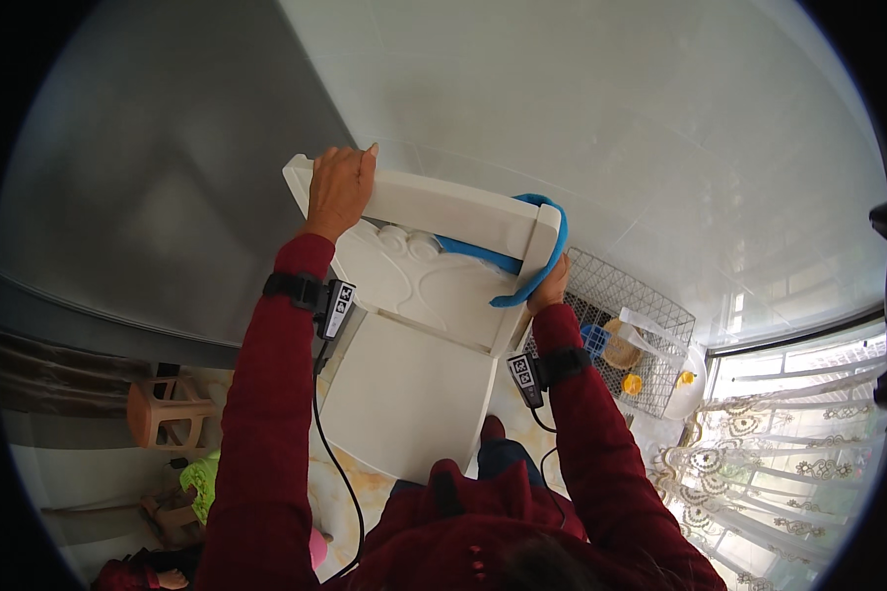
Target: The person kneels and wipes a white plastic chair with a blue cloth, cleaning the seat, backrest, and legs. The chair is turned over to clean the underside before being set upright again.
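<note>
A white chair [406,391] with a carved backrest stands before me, its seat towards my body. My left hand [340,188] grips the top rail [443,201] of the backrest near its left end. A blue cloth [558,240] is looped around the right post [541,238], with one part running behind the top rail and a loose end in front. My right hand [551,286] is at the outer side of that post, holding the cloth against it. Its fingers are mostly hidden behind the post and the cloth.
A grey panel [162,185] rises at the left, beside a pale tiled wall [599,111]. At the right are a wire cage [636,295] with baskets and a lace curtain [769,458]. A plastic stool [166,414] and another person's hand [171,579] are at the lower left.
</note>
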Available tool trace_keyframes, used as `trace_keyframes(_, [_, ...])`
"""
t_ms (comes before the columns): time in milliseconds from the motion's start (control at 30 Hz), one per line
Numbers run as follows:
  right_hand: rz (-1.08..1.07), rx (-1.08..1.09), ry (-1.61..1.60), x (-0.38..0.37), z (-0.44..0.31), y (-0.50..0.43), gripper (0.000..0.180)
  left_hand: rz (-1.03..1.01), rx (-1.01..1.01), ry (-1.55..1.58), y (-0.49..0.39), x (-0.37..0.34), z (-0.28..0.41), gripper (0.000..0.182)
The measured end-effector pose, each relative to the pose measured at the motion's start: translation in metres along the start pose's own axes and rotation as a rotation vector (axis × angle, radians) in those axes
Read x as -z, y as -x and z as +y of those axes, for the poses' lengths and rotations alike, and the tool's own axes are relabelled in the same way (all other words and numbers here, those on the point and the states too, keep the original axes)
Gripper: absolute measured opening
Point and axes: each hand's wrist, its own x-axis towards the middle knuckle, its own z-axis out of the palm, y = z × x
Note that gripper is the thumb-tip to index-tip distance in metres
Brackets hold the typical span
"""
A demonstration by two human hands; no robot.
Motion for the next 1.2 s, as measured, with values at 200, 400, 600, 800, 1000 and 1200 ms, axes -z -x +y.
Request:
trace_keyframes(200, [0.009,-0.009,0.017,0.001,0.005,0.0,0.042,-0.006,-0.007,-0.025,0.0,0.002,0.004,0.041])
trace_keyframes(400, [-0.02,-0.131,-0.155,-0.003,-0.01,0.001,0.049,-0.062,0.055,-0.046,0.001,0.009,0.011,0.045])
trace_keyframes(600, [0.043,-0.037,-0.096,-0.023,-0.046,0.02,0.056,-0.023,0.064,-0.095,0.012,0.029,0.018,0.045])
trace_keyframes(800, [-0.133,-0.073,-0.129,-0.029,-0.082,0.033,0.053,-0.031,0.15,-0.207,0.023,0.045,0.025,0.047])
trace_keyframes(1000, [-0.08,-0.015,-0.04,-0.032,-0.065,0.021,0.054,0.026,0.144,-0.218,0.029,0.049,0.025,0.046])
trace_keyframes(1200, [-0.1,-0.092,-0.133,-0.026,-0.043,0.006,0.052,0.029,0.085,-0.193,0.028,0.036,0.012,0.046])
